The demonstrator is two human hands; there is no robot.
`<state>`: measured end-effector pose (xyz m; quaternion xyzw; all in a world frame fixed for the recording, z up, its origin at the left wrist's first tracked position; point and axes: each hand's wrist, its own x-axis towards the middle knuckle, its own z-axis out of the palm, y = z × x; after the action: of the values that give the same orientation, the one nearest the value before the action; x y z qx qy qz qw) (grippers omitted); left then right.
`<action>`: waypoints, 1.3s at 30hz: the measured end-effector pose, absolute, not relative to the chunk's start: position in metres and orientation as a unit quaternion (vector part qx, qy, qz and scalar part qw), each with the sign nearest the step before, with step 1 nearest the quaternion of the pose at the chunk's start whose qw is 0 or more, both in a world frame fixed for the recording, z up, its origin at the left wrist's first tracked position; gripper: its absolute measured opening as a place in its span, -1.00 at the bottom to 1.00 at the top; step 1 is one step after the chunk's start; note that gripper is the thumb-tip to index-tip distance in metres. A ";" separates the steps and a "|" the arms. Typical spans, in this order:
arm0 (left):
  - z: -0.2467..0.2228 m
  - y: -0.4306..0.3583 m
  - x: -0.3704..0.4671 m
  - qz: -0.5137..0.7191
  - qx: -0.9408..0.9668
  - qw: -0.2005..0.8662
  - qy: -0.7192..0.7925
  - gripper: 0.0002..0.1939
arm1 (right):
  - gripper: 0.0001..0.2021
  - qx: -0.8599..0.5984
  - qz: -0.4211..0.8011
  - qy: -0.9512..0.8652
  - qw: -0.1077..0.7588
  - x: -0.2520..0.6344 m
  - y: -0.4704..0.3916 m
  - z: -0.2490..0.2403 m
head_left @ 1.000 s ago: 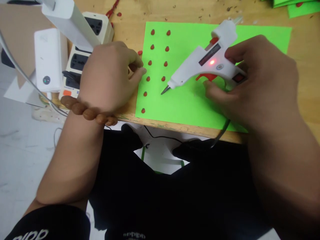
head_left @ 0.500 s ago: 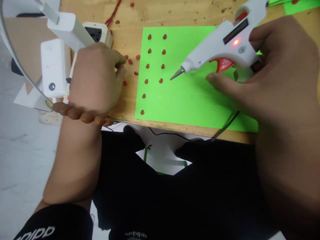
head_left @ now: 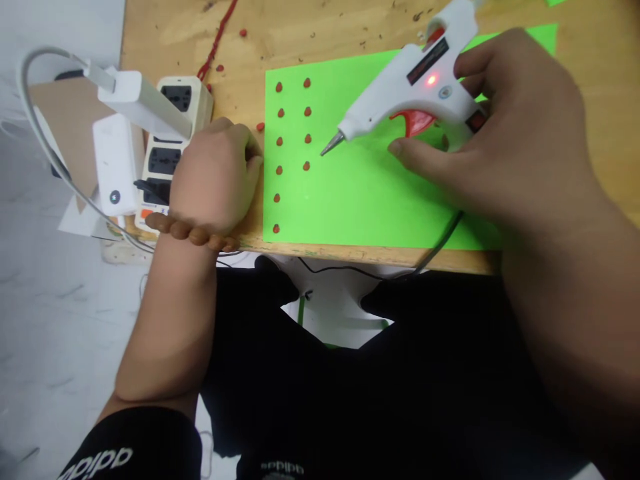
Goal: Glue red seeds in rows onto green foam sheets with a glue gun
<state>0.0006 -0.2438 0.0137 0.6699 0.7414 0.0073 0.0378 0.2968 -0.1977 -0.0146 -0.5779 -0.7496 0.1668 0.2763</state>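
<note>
My right hand [head_left: 520, 133] is wrapped round the grip of a white hot glue gun [head_left: 387, 90] with a red trigger and a lit red light. Its metal nozzle points down-left, over a green paper sheet [head_left: 360, 207] near the lowest small red piece [head_left: 307, 166] of the second column. Small red pieces stand in two columns on the paper's left part, the left column longer. A tiny pale spot shows below the second column. My left hand [head_left: 217, 177] is closed on the wooden table beside the paper's left edge; its fingertips are mostly hidden.
Left of my left hand lies a power strip [head_left: 165, 160] with a white charger [head_left: 145, 100] plugged in and a white power bank [head_left: 117, 163] beside it. Loose red pieces [head_left: 261, 127] and a red cord [head_left: 217, 43] lie on the table [head_left: 370, 30]. The gun's black cable [head_left: 443, 240] crosses the front edge.
The view has shifted a little. My left hand has moved right, closer to the paper, and now covers most of the loose red pieces there. The glue gun stays in my right hand.
</note>
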 end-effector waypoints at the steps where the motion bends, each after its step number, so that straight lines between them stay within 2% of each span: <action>1: 0.015 -0.245 0.001 0.004 0.675 0.041 0.736 -0.88 | -0.38 -0.581 0.169 -0.748 0.274 0.297 -0.197 -0.015; 5: 0.022 -0.251 0.002 0.005 0.694 0.070 0.717 -0.79 | -0.36 -0.578 0.189 -0.745 0.275 0.298 -0.195 -0.016; 13: 0.016 -0.264 -0.012 0.064 0.699 0.025 0.711 -0.69 | -0.48 -0.543 0.212 -0.754 0.303 0.298 -0.195 -0.016; 18: 0.010 -0.269 -0.015 0.097 0.694 0.019 0.714 -0.73 | -0.50 -0.529 0.224 -0.762 0.300 0.299 -0.193 -0.016; 24: 0.012 -0.267 -0.012 0.101 0.689 0.013 0.718 -0.71 | -0.61 -0.525 0.221 -0.770 0.288 0.297 -0.195 -0.012; 26: 0.014 -0.266 -0.010 0.108 0.690 0.016 0.716 -0.77 | -0.60 -0.524 0.222 -0.770 0.288 0.296 -0.195 -0.011; 30: 0.022 -0.270 -0.002 0.162 0.653 0.063 0.737 -0.92 | -0.55 -0.529 0.233 -0.761 0.294 0.296 -0.194 -0.012; 35: 0.030 -0.282 0.013 0.234 0.658 0.169 0.696 -0.80 | -0.45 -0.538 0.225 -0.750 0.313 0.298 -0.191 -0.020; 39: 0.028 -0.287 0.018 0.194 0.687 0.195 0.672 -0.89 | -0.46 -0.535 0.219 -0.752 0.316 0.299 -0.192 -0.023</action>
<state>0.0176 -0.2870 0.0278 0.6871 0.6724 0.1942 0.1952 0.2987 -0.1917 -0.0230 -0.5349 -0.7522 0.2191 0.3164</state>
